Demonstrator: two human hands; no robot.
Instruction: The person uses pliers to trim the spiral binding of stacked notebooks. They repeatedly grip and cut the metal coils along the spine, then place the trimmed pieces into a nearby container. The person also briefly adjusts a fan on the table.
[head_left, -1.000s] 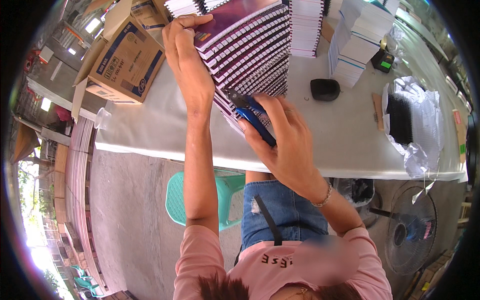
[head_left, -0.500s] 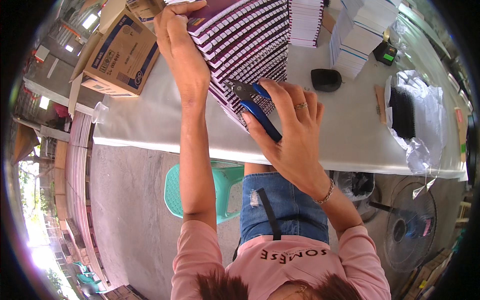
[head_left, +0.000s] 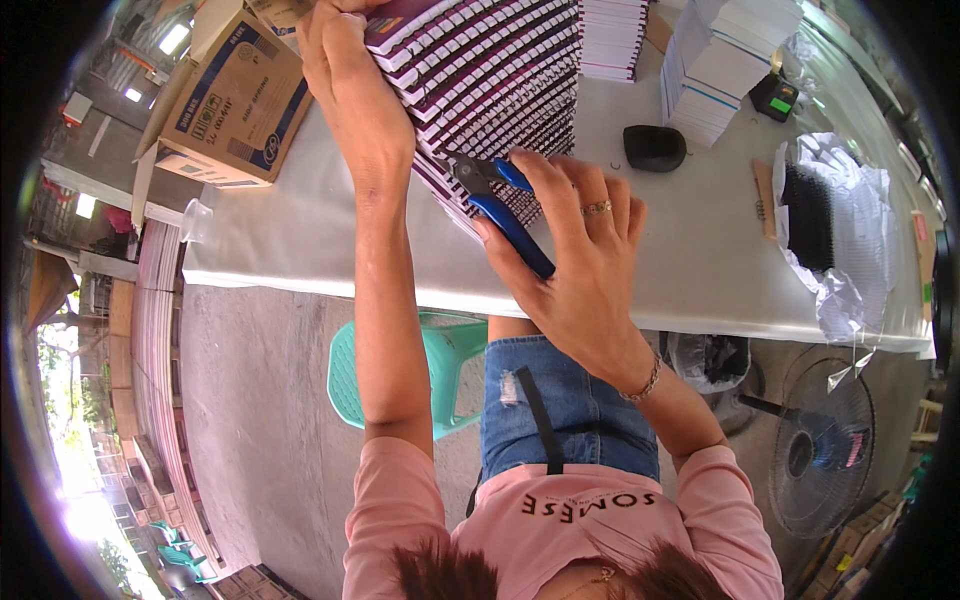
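Observation:
A tall stack of wire-bound notebooks (head_left: 490, 92) with purple covers stands at the table's near side, its dark bindings facing me. My left hand (head_left: 352, 100) is closed round the stack's upper left edge; the upper frame edge cuts off some of its fingers. In my right hand (head_left: 580, 235) is a pair of side cutters (head_left: 515, 236) with blue handles, held with thumb on one handle and fingers on the other. The dark jaws point at the bindings low on the stack's left side. Whether they touch a wire is too small to tell.
On the table (head_left: 700, 280) are a black mouse-shaped object (head_left: 654, 148), stacked white-paged books (head_left: 705, 95) and crumpled wrapping (head_left: 845, 220) with black binding coils (head_left: 806, 220). A cardboard box (head_left: 235, 105) stands left. Below are a green stool (head_left: 350, 380) and a fan (head_left: 822, 440).
The cutters and my right hand have shifted slightly left and up along the bindings. My left hand sits a little higher and further left at the stack's edge.

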